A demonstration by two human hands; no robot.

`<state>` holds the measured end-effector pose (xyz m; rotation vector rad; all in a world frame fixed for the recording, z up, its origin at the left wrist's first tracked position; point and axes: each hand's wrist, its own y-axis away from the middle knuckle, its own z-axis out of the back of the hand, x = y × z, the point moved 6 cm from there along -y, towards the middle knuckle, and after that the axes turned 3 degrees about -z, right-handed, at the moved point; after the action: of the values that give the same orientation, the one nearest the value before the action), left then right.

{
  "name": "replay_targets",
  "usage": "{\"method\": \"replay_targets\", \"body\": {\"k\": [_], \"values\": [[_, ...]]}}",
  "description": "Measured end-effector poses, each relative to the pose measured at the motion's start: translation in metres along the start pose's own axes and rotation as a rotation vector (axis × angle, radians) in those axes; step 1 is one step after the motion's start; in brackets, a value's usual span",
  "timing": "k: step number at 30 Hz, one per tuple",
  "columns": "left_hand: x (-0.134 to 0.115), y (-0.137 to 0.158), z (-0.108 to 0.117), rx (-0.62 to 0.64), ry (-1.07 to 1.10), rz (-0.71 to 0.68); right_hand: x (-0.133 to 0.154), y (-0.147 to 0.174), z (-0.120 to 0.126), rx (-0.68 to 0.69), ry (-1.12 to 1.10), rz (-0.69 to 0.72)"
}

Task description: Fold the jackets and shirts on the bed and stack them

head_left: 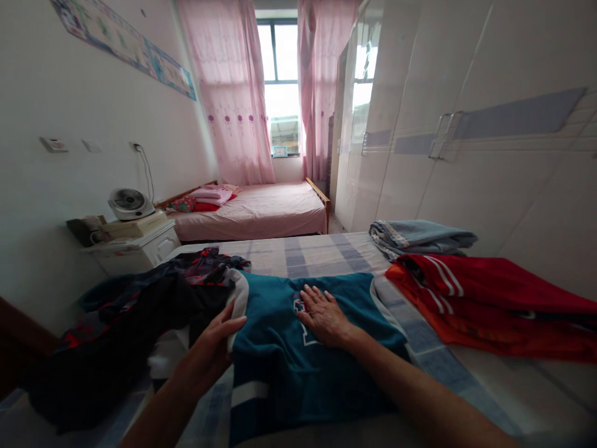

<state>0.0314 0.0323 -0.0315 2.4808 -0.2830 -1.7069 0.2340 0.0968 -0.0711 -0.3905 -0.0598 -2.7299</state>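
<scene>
A teal jersey [280, 373] with white side panels and a white-outlined print on its front lies spread on the bed before me. My right hand [324, 317] rests flat on its middle, fingers stretched out, partly covering the print. At the jersey's left edge is my left hand [212, 348], its thumb on top of the white panel and the other fingers at the side and partly hidden by the cloth; it grips that edge. Some soft folds run across the jersey's lower half.
Dark clothes with red patches [153, 317] are heaped at the left. On the right lie folded red garments with white stripes [485, 292] and folded blue-grey cloth [420, 236]. Beyond are a pink bed [275, 208], a fan [130, 203] on a white cabinet [156, 242] and a wardrobe [420, 81].
</scene>
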Motion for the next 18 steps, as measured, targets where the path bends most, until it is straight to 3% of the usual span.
{"method": "replay_targets", "body": {"k": [5, 9, 14, 18], "values": [[-0.014, -0.003, -0.047, 0.095, 0.028, -0.08, 0.006, 0.045, 0.009, -0.055, -0.108, 0.053], [-0.021, -0.01, -0.103, 0.284, 0.005, -0.105, -0.002, 0.087, 0.026, -0.056, -0.313, 0.127], [-0.002, -0.041, -0.184, 0.395, -0.112, -0.06, -0.072, 0.11, 0.066, -0.297, -0.768, -0.193], [0.033, -0.057, -0.244, 0.533, -0.415, -0.108, -0.123, 0.123, 0.064, -0.368, -1.103, -0.328]]}}
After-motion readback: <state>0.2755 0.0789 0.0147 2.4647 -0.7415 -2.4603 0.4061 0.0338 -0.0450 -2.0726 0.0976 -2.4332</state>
